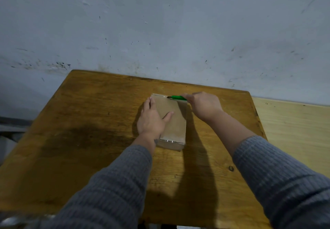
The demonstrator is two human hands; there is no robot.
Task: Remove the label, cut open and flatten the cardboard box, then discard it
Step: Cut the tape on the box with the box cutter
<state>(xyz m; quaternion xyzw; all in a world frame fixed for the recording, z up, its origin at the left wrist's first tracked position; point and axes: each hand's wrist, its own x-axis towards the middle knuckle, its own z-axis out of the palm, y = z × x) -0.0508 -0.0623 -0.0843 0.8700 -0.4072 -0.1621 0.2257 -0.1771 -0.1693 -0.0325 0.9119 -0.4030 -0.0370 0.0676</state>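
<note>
A small brown cardboard box [174, 121] lies flat on the wooden table [89, 121], long side pointing away from me, with clear tape along its near end. My left hand [151, 120] presses on the box's left side, fingers along the left edge and thumb stretched across the top. My right hand [203, 105] grips a green utility knife [177, 98], whose blade tip touches the far top edge of the box.
The table stands against a scuffed grey-white wall [160, 32]. A lighter wooden surface [294, 121] adjoins the table on the right. Beyond the table's left edge the floor area is dark. My grey knitted sleeves cover both forearms.
</note>
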